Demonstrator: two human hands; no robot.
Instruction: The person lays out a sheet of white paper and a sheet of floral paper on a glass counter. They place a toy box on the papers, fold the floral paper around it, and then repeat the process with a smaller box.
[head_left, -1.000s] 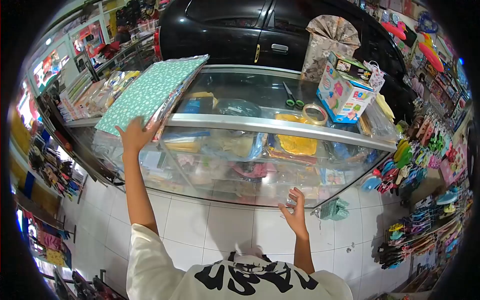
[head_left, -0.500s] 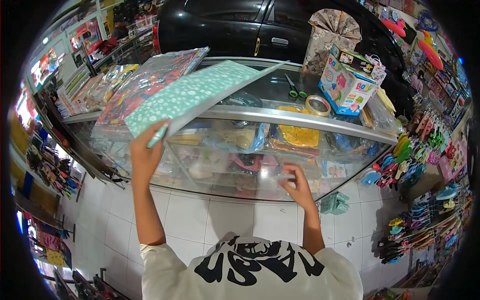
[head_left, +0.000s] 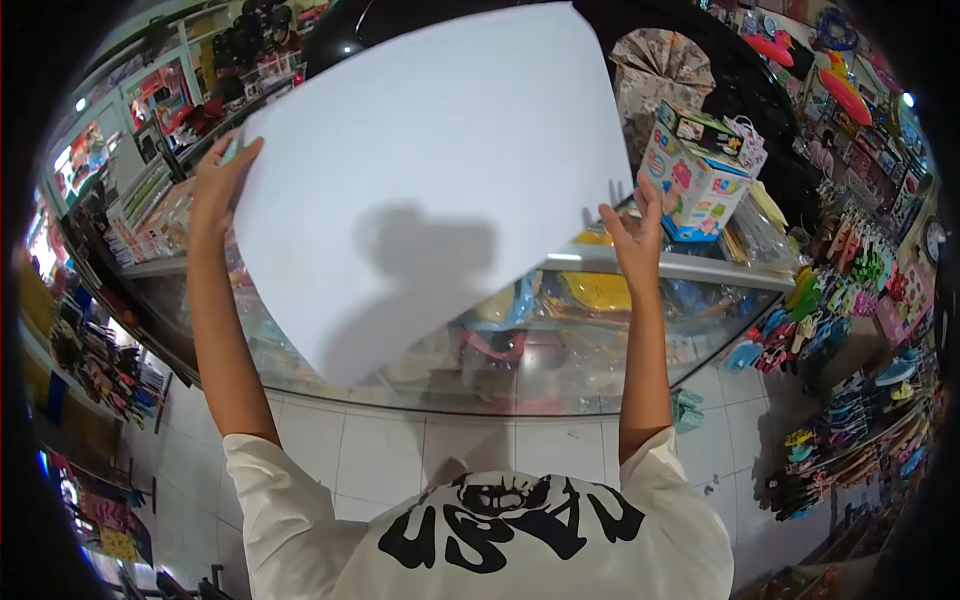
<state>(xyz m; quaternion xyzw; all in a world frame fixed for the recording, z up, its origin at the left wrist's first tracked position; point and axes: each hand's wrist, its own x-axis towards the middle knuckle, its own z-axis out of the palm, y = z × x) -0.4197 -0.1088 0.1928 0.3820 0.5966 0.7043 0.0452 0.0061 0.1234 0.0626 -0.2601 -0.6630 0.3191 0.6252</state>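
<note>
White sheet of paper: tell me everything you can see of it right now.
The white sheet of paper is large, thin-looking and plain on the side facing the camera, with a dark shadow across its lower part. It is spread open and slanted, edges slightly bowed, hiding part of the glass counter. The left hand grips its left edge, where a bit of green shows. The right hand is open by its right corner; whether it touches is unclear.

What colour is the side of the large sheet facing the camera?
The sheet is plain white on that side; the head view shows it.
</note>
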